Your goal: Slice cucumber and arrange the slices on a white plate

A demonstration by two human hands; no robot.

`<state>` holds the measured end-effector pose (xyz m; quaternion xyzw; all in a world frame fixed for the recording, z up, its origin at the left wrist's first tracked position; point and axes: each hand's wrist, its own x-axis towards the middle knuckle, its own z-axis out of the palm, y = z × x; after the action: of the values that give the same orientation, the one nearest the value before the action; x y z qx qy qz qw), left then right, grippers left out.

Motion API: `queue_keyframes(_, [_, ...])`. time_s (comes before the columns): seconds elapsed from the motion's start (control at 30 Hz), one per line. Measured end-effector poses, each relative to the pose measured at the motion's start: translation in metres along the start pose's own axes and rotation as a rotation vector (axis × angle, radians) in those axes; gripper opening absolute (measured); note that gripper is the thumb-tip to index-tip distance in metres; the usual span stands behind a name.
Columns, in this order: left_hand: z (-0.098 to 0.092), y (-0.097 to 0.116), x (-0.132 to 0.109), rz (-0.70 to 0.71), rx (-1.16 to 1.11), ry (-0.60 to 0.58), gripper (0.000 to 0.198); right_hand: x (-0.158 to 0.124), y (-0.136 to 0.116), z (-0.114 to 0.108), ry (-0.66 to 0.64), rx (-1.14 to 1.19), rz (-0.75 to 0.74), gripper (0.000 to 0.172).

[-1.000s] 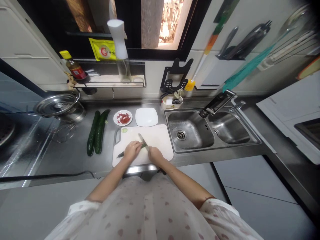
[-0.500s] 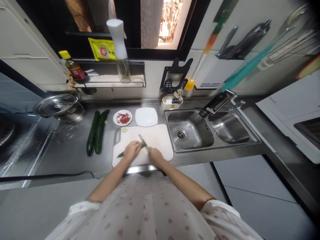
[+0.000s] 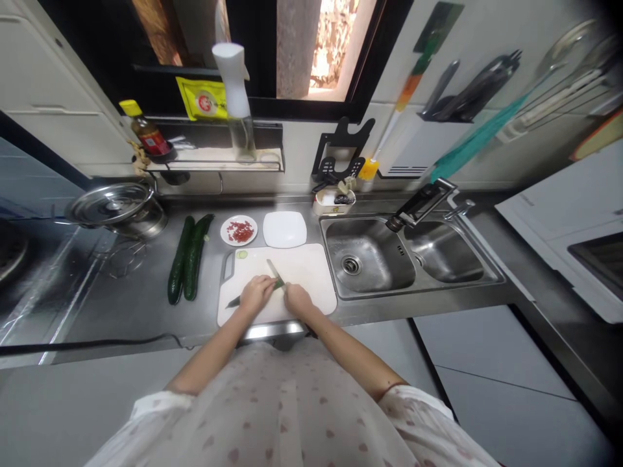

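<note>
A white cutting board (image 3: 311, 266) lies on the counter in front of me. My left hand (image 3: 257, 295) presses down on a green cucumber piece (image 3: 234, 302), whose ends stick out on both sides of the fingers. In my right hand (image 3: 298, 301) is a knife (image 3: 275, 270), its blade slanting up and left across the right end of the cucumber. The handle is mostly hidden by the hand. Pale cucumber slices (image 3: 242, 254) rest at the board's upper left corner.
Two whole cucumbers (image 3: 193, 259) lie left of the board. Behind it stand a plate of chopped red bits (image 3: 239, 231) and a white square plate (image 3: 285, 229). A double sink (image 3: 370, 259) is to the right, a lidded steel pot (image 3: 117, 211) at far left.
The knife and my right hand have shifted slightly left, toward my left hand. My left hand stays on the cucumber. The whole view has moved a little.
</note>
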<state>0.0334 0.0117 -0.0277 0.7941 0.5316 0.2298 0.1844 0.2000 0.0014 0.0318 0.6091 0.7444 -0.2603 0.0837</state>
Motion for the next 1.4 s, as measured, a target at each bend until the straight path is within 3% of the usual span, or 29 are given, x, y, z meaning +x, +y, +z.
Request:
queue_keyframes(0.2, [0.002,-0.002,-0.001,-0.005,0.0,0.0,0.026,0.008,-0.004,-0.001,0.023,0.023,0.0,0.037])
queue_keyframes(0.53, [0.004,-0.003,0.001,-0.015,-0.019,-0.003,0.025,-0.011,0.004,0.003,-0.007,-0.023,0.024,0.035])
queue_keyframes(1.4, [-0.004,0.003,0.004,-0.037,-0.047,-0.012,0.027,0.005,-0.009,-0.008,0.019,0.033,0.054,0.035])
